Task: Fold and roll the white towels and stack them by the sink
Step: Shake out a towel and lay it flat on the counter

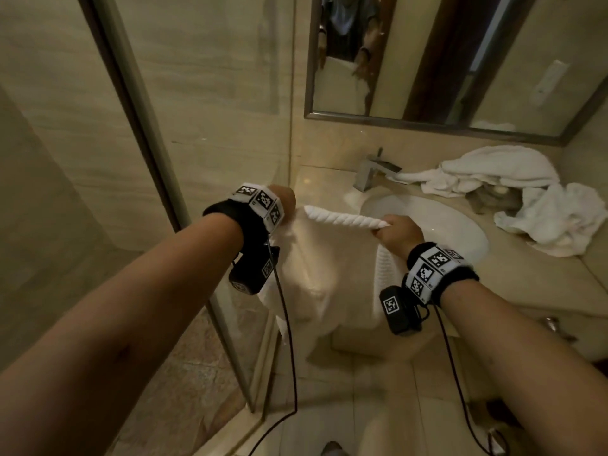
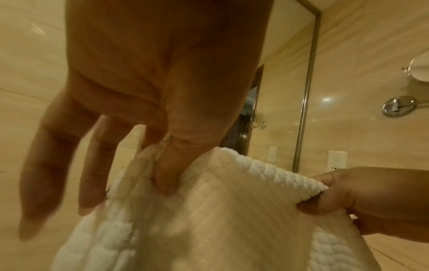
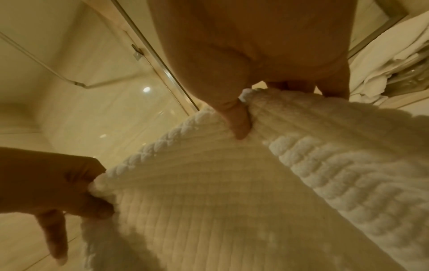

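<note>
A white ribbed towel (image 1: 329,264) hangs in the air in front of the sink (image 1: 460,232), stretched by its top edge between both hands. My left hand (image 1: 283,202) pinches the top left corner with thumb and forefinger (image 2: 167,176); its other fingers (image 2: 46,179) stick out straight. My right hand (image 1: 394,230) pinches the top right corner (image 3: 241,117). The towel (image 2: 232,210) drapes down below both hands (image 3: 232,201). A heap of loose white towels (image 1: 500,185) lies on the counter to the right of the tap.
A chrome tap (image 1: 371,171) stands behind the basin on the beige stone counter (image 1: 543,284). A glass shower partition (image 1: 158,179) runs along the left. A framed mirror (image 1: 427,67) hangs on the wall above. Tiled floor lies below.
</note>
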